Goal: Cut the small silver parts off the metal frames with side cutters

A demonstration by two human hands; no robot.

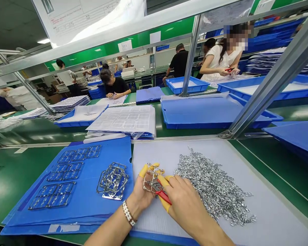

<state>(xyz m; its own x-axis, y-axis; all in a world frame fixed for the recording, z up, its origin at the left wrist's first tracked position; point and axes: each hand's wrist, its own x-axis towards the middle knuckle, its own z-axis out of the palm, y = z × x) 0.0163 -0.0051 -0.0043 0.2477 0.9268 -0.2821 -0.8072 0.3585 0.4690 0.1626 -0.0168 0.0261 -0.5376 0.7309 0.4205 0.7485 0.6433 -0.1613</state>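
The left hand (141, 192) is turned palm up and pinches a small metal frame (144, 184) between thumb and fingers. The right hand (186, 198) is closed round a pair of red-handled pliers (164, 197), their tips reaching in among the frame's thin bars. Both hands wear yellow finger covers (143, 171) (sensible, near sharp metal).

To work well here, I would brace the frame close to the spot where the tips bite, so the bars don't flex or twist. Set the tips square to the metal, squeeze gently, and hold the left fingertips out of the tool's path. Hidden contact is the main risk: from this angle I can't tell exactly which bar the tips meet, so tilting the frame towards the eye would help.

Just right of the hands, a heap of small metal pieces (213, 188) lies on a whitish sheet (149, 150); working low beside it should limit stray drops. To the left, a tangled pile of frames (113, 196) sits on a blue sheet (92, 212), with 3 rows of frames further left; lift from that pile singly, as bars could snag.
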